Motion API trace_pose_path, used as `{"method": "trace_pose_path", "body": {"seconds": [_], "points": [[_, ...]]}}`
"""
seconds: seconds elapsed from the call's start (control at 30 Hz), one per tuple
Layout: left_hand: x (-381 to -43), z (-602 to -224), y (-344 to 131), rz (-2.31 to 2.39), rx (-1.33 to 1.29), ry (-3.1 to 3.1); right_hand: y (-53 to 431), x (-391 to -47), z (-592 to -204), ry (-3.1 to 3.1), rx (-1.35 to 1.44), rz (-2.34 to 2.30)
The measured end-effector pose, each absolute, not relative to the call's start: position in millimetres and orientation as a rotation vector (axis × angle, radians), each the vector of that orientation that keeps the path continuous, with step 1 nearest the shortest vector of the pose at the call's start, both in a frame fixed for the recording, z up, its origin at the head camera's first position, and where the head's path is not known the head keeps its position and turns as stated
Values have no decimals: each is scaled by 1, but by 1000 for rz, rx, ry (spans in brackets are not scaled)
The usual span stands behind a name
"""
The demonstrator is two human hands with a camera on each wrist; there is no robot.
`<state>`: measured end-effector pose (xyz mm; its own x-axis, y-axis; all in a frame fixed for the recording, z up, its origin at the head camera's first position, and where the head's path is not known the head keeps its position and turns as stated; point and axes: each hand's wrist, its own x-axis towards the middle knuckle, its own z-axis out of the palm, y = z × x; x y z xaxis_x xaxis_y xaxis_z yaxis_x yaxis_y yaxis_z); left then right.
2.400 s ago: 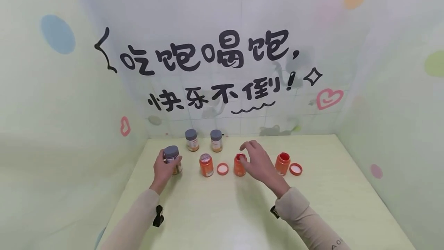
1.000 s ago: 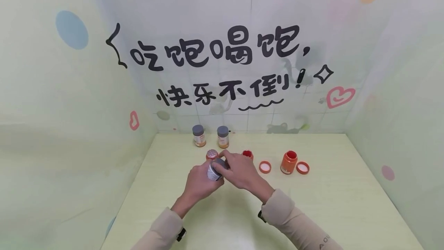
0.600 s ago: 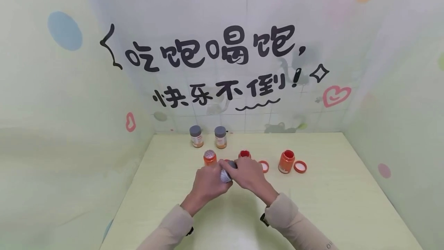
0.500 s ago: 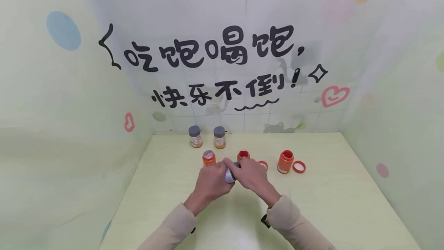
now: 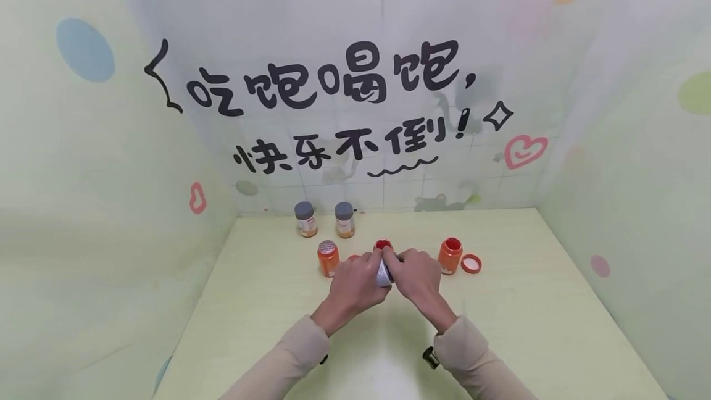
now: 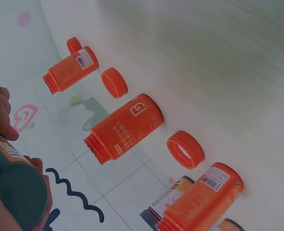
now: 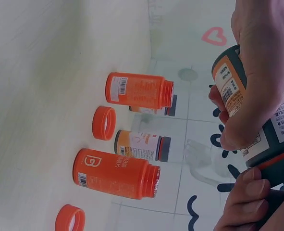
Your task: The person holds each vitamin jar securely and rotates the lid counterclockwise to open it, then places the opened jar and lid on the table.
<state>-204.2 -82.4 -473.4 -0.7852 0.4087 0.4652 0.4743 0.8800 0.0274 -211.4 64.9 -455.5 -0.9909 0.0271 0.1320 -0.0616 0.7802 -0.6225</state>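
Note:
In the head view, my left hand (image 5: 358, 283) grips the body of a grey-capped supplement bottle (image 5: 383, 273), tilted above the table. My right hand (image 5: 418, 271) curls round its cap end. The right wrist view shows the bottle's orange and white label (image 7: 230, 86) under the left thumb, and the dark cap (image 7: 278, 173) in the right fingers, with a thin red line near the cap's edge. Only the round dark base (image 6: 19, 192) faces the left wrist view. Behind the hands stands an open orange bottle (image 5: 383, 244), partly hidden.
A foil-sealed orange bottle (image 5: 328, 259) stands left, an open orange bottle (image 5: 450, 256) right. One orange cap (image 5: 471, 263) lies beside it; another cap (image 6: 185, 149) and a third cap (image 6: 114, 83) lie between bottles. Two grey-capped bottles (image 5: 306, 220) stand at the back.
The left hand has lifted the grey-capped bottle from the left and brought it to the middle. The right hand left the middle orange bottle and took hold of the grey cap.

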Motion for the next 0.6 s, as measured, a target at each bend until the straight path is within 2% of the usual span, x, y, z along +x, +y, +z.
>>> {"method": "trace_pose_path", "body": {"seconds": [0.17,0.43,0.6], "points": [[-204,-472,-78,-290,-675,-2624,70,-211,-459,-2775,66,1016],[-203,-472,-77,-453,-673,-2674,80,-212,-457,-2799,278,968],[-206,-472,-78,-302,-670,-2638,85,-215,-447,-3007,167,1182]]}}
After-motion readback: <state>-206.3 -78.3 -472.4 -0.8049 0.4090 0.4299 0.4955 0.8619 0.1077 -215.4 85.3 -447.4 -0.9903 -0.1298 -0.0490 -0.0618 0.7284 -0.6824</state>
